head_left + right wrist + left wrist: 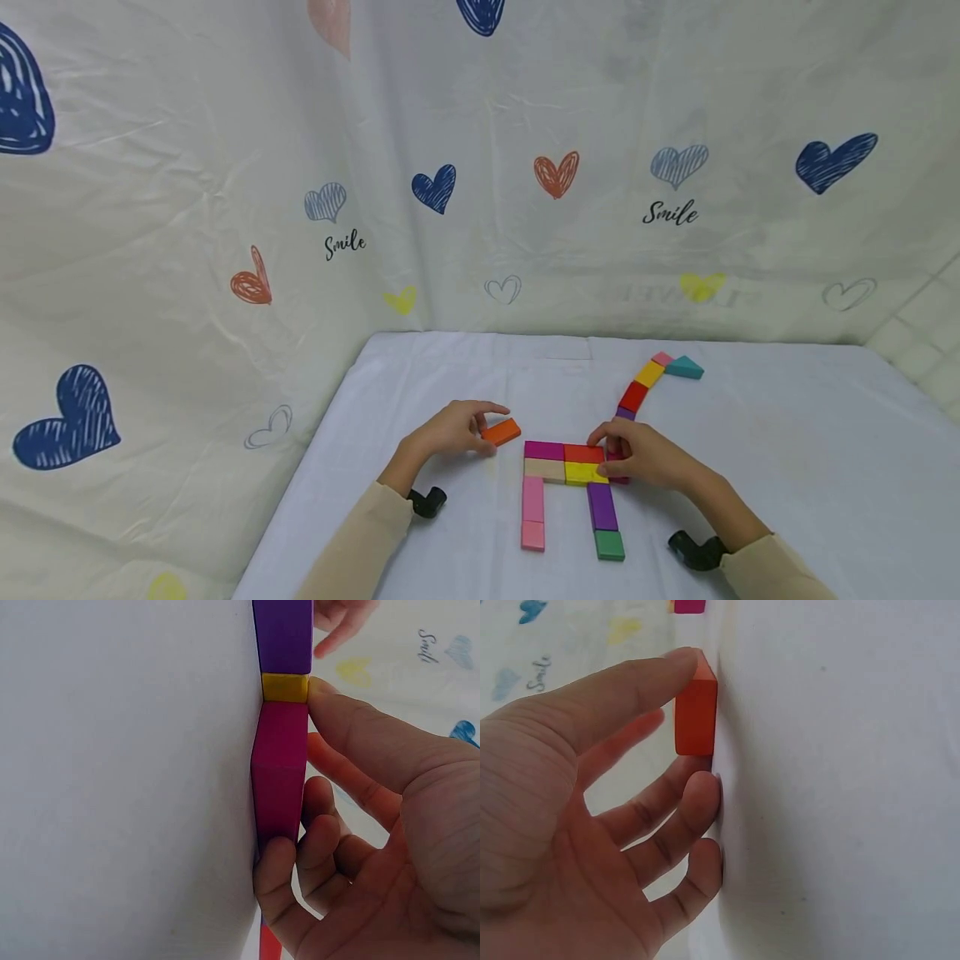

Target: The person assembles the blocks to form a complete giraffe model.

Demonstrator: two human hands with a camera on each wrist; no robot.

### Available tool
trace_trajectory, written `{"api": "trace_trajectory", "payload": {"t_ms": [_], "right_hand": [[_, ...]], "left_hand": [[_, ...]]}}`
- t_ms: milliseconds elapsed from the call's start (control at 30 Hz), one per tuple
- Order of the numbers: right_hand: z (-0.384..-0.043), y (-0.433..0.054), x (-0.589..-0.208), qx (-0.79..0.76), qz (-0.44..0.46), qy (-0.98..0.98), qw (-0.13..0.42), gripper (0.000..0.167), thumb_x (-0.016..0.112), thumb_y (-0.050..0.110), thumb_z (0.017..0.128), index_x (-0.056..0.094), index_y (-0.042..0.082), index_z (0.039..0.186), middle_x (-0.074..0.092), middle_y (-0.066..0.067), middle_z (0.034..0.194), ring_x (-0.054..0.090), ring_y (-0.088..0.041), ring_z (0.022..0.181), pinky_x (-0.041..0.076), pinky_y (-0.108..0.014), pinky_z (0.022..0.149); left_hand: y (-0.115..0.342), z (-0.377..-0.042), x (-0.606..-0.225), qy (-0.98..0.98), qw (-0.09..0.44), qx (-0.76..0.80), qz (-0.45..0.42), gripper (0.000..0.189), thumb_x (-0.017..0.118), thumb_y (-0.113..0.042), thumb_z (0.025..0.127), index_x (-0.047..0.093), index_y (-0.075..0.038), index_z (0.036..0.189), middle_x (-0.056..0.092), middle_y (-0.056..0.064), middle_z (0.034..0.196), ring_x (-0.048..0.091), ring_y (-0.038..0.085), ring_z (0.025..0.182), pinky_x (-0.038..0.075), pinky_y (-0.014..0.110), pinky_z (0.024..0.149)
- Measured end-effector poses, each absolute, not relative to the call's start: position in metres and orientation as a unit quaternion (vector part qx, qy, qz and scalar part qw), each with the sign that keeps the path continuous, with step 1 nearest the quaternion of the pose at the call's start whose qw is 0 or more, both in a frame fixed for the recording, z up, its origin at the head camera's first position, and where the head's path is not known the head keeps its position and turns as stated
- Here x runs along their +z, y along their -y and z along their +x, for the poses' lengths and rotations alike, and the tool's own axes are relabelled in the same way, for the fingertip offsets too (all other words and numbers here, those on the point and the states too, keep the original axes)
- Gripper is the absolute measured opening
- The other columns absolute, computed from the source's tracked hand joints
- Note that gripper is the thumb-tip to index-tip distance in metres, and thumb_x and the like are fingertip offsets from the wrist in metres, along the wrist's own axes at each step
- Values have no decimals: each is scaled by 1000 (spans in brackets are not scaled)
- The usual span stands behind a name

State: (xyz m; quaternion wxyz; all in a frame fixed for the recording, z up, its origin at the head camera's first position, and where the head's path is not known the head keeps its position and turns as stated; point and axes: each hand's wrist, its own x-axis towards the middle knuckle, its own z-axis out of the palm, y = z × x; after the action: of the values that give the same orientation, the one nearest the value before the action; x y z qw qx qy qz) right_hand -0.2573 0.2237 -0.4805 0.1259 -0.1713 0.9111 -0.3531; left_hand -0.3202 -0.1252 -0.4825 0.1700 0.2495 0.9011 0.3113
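Observation:
My left hand (453, 429) pinches an orange block (501, 432) between thumb and fingers, left of a flat figure of coloured blocks. In the left wrist view, the thumb lies on top of this orange block (695, 716) and the other fingertips are close to the cloth. My right hand (645, 454) spans the figure's right end, thumb against the yellow block (582, 474) and a fingertip at the far edge of the red block (582, 453). Beneath that hand is a magenta block (279, 795), its lower end beside a curled finger in the right wrist view.
Legs of pink blocks (533, 498) and of a purple block (602, 506) with a green block (610, 546) extend toward me. Beyond the right hand, a slanted row with a red block (633, 396) ends at a teal triangle (684, 367). White cloth (787, 450) covers the table.

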Motion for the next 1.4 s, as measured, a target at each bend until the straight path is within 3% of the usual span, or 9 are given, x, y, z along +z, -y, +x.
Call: {"api": "trace_trajectory", "payload": {"t_ms": [233,733,1400], "right_hand": [[-256,-224,-479,-355,-172,-910,127,36,83,27,85,68,19,117,55,0,86,52,-15,81,48,-21,63],[-257,-224,-480,-355,-184,-908,125,38,84,29,84,67,18,116,55,0,86,51,-16,80,47,-21,63],[-258,-224,-480,-360,-171,-908,131,37,84,29,84,68,19,116,55,0,86,51,-14,80,47,-21,63]], "left_hand": [[125,-317,-480,-901,177,301,257,54,83,-24,87,65,-39,135,64,-3,101,58,14,92,52,27,75],[125,-314,-477,-887,193,288,305,50,89,-23,81,67,-30,125,65,1,91,57,9,79,48,23,69],[125,-313,-477,-875,206,291,328,47,89,-20,79,71,-32,121,65,0,90,58,10,78,49,23,67]]}}
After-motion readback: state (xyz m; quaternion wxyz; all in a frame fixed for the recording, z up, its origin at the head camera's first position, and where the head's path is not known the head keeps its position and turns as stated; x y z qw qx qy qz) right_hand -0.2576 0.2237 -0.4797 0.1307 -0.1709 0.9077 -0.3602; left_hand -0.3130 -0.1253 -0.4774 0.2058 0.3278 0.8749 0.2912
